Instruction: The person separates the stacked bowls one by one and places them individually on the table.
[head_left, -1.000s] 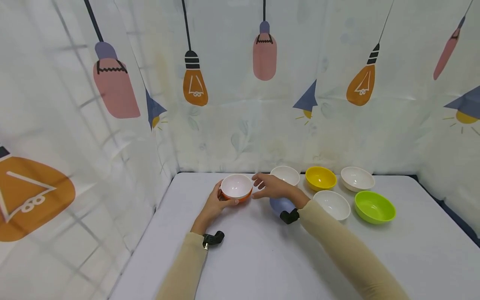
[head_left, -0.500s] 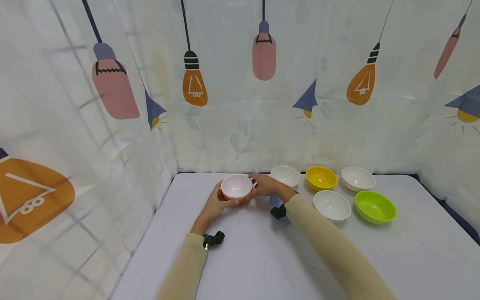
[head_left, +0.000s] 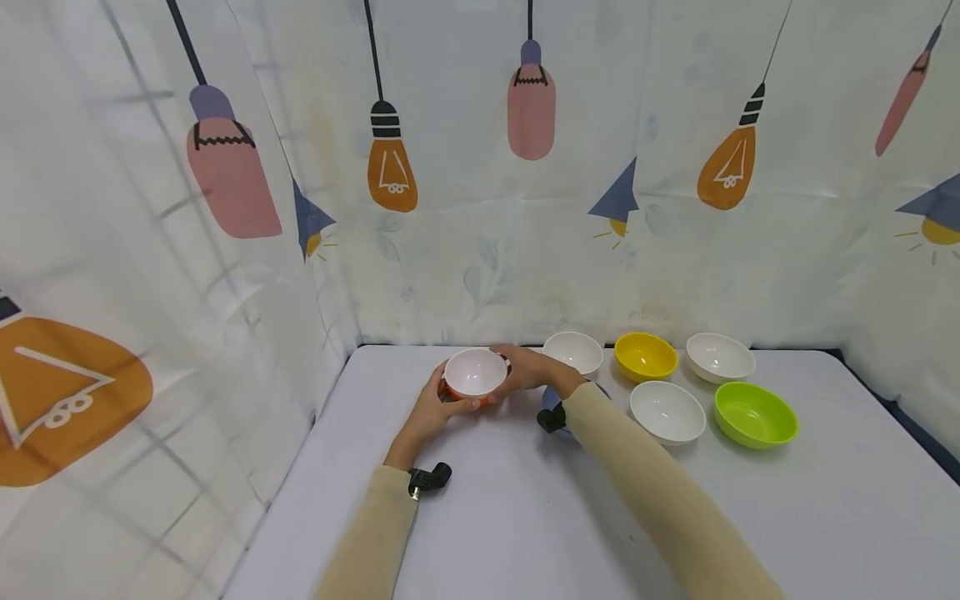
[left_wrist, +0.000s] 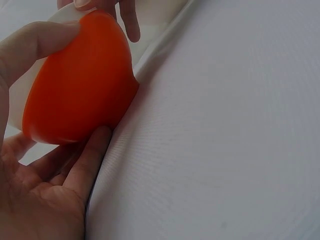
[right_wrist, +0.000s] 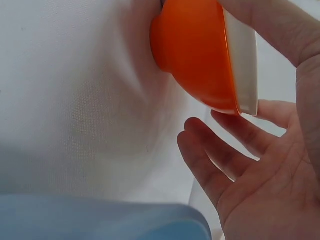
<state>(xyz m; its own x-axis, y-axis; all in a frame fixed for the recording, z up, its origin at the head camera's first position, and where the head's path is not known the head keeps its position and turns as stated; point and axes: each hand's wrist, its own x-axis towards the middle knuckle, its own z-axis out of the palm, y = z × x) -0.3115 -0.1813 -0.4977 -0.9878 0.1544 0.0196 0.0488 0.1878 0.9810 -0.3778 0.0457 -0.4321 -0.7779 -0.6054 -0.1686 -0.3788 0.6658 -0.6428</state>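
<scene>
Near the table's back left, a white bowl [head_left: 476,372] sits nested inside an orange bowl [left_wrist: 82,80], its pale rim standing above the orange one. My left hand [head_left: 429,414] holds the orange bowl from the left, thumb on the near side and fingers around the other side and near the base. From the right, my right hand [head_left: 527,370] spans the stack at the rim. Its thumb and a forefinger touch the rims in the right wrist view, while its other fingers [right_wrist: 200,160] stand apart from the bowls.
Beneath my right forearm is a blue bowl [head_left: 551,398], partly hidden. Further right stand a white bowl [head_left: 573,352] at the back, a yellow bowl [head_left: 645,357], two more white bowls and a green bowl [head_left: 755,415]. A printed curtain [head_left: 450,275] hangs behind the table.
My right hand has moved left from beside the bowls to their right rim, its fingers now around the edge. My left hand and the nested bowls stay in place.
</scene>
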